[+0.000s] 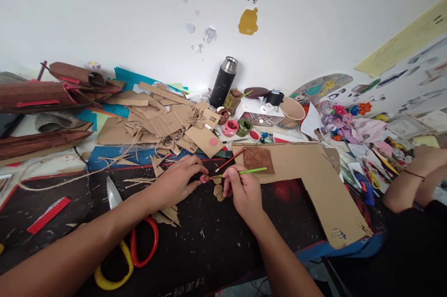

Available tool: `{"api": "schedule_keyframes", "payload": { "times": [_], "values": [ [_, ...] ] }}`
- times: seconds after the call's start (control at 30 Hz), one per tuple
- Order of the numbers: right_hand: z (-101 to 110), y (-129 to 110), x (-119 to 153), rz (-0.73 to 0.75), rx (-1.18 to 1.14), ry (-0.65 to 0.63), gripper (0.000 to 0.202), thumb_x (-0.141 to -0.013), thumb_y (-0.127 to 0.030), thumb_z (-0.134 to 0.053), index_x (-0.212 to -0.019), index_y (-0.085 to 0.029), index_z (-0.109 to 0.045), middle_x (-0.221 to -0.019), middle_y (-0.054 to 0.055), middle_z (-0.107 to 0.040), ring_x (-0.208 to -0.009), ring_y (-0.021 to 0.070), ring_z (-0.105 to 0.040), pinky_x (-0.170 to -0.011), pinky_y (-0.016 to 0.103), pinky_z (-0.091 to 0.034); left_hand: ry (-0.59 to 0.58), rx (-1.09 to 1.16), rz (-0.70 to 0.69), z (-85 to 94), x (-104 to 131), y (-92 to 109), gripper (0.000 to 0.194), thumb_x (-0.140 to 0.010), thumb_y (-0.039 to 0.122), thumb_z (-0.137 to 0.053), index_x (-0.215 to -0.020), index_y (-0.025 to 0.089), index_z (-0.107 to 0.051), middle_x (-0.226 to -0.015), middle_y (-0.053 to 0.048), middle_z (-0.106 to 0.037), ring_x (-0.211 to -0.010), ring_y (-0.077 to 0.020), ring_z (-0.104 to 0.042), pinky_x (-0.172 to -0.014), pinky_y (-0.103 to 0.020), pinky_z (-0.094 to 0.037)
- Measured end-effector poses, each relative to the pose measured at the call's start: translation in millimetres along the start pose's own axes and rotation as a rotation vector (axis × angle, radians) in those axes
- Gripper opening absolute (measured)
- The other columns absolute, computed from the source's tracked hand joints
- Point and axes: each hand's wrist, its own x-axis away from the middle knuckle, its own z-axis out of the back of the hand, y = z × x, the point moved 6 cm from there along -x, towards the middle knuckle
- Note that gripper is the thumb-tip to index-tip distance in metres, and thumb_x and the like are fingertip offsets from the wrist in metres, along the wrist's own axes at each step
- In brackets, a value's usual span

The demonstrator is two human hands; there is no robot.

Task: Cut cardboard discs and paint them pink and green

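A green-handled paintbrush (253, 170) is pinched in my right hand (244, 192), its tip pointing left. The tip meets a small pink-painted piece (203, 178), which my left hand (179, 182) holds between its fingertips. Just below the brush, small round cardboard pieces (219, 192) lie on the black mat. A thin red stick (230, 159) rests beyond my hands, reaching toward a brown-painted patch (259, 160) on cardboard. Farther back stand open jars of pink paint (230, 128) and green paint (244, 127).
Large scissors (132, 236) lie by my left forearm. Cardboard scraps (164, 120) are heaped at the back left, beside a black thermos (223, 82). An angled cardboard sheet (323, 190) spans the right. Another person's arm (412, 173) is at the far right.
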Motion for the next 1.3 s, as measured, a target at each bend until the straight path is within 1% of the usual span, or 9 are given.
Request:
{"api": "schedule_keyframes", "payload": {
  "times": [0.17,0.23,0.3,0.47,0.6,0.9,1.1,1.23,1.3],
  "values": [
    [-3,-2,-1,0.013,0.042,-0.006,0.045,-0.111,-0.052,-0.042,-0.086,-0.021,-0.063,-0.054,-0.004,-0.059,-0.044,0.0121,-0.059,-0.048,0.021,-0.046,-0.003,0.023,0.001,2.0,2,-1,0.026,-0.097,0.028,-0.063,-0.122,0.026,-0.066,-0.118,-0.007,-0.066,-0.117,-0.0280,-0.062,-0.101,-0.040,-0.050],
    [-3,-3,-1,0.008,0.052,-0.002,0.045,-0.110,-0.052,-0.042,-0.086,-0.021,-0.063,-0.054,-0.004,-0.059,-0.044,0.0123,-0.059,-0.048,0.021,-0.046,-0.007,0.026,0.018,2.3,2,-1,0.027,-0.094,0.029,-0.068,-0.120,0.025,-0.064,-0.118,-0.007,-0.066,-0.117,-0.0283,-0.062,-0.101,-0.040,-0.050],
    [-2,-4,-1,0.005,0.057,-0.001,0.045,-0.110,-0.053,-0.041,-0.086,-0.021,-0.063,-0.054,-0.003,-0.059,-0.045,0.0124,-0.060,-0.048,0.021,-0.046,0.006,-0.006,0.040,2.7,2,1,0.023,-0.092,0.030,-0.070,-0.113,0.024,-0.063,-0.116,-0.007,-0.065,-0.113,-0.0287,-0.062,-0.098,-0.041,-0.051],
    [-3,-5,-1,0.005,0.038,-0.011,0.046,-0.110,-0.054,-0.040,-0.086,-0.022,-0.062,-0.054,-0.004,-0.058,-0.044,0.0126,-0.059,-0.047,0.021,-0.046,0.018,-0.061,0.031,0.8,0,7,0.009,-0.098,0.030,-0.062,-0.102,0.023,-0.063,-0.109,-0.007,-0.062,-0.105,-0.0274,-0.061,-0.092,-0.040,-0.051],
    [-2,-4,1,0.003,0.035,-0.013,0.046,-0.110,-0.054,-0.041,-0.086,-0.021,-0.063,-0.054,-0.004,-0.058,-0.044,0.0124,-0.059,-0.047,0.021,-0.046,0.030,-0.052,0.012,0.1,0,6,0.009,-0.099,0.029,-0.058,-0.102,0.023,-0.065,-0.108,-0.007,-0.062,-0.104,-0.0264,-0.060,-0.091,-0.039,-0.050],
    [2,-5,3,0.003,0.014,0.022,0.045,-0.110,-0.053,-0.043,-0.086,-0.021,-0.065,-0.055,-0.003,-0.060,-0.045,0.0122,-0.060,-0.048,0.021,-0.046,0.002,-0.033,0.014,-0.2,0,4,0.009,-0.100,0.028,-0.058,-0.102,0.023,-0.066,-0.107,-0.006,-0.061,-0.105,-0.0263,-0.060,-0.093,-0.039,-0.050],
    [-8,-8,0,0.016,0.038,-0.050,0.045,-0.111,-0.051,-0.041,-0.086,-0.021,-0.064,-0.054,-0.003,-0.059,-0.045,0.0126,-0.061,-0.048,0.021,-0.048,-0.025,-0.034,0.010,-0.1,0,5,0.011,-0.101,0.026,-0.056,-0.106,0.022,-0.065,-0.108,-0.007,-0.061,-0.105,-0.0263,-0.060,-0.092,-0.039,-0.049],
    [1,-5,-2,0.046,0.084,0.016,0.043,-0.111,-0.050,-0.043,-0.088,-0.021,-0.065,-0.055,-0.003,-0.061,-0.046,0.0126,-0.060,-0.050,0.021,-0.047,-0.011,-0.043,0.010,-0.6,0,5,0.010,-0.101,0.025,-0.057,-0.106,0.022,-0.064,-0.108,-0.007,-0.060,-0.106,-0.0264,-0.060,-0.093,-0.039,-0.049],
    [5,-4,-1,0.046,0.062,0.038,0.044,-0.110,-0.051,-0.043,-0.088,-0.021,-0.065,-0.054,-0.003,-0.060,-0.046,0.0127,-0.060,-0.049,0.021,-0.046,-0.002,-0.044,0.010,-0.7,0,5,0.009,-0.101,0.026,-0.058,-0.105,0.021,-0.064,-0.108,-0.007,-0.060,-0.106,-0.0262,-0.060,-0.093,-0.039,-0.048]
  ]
}}
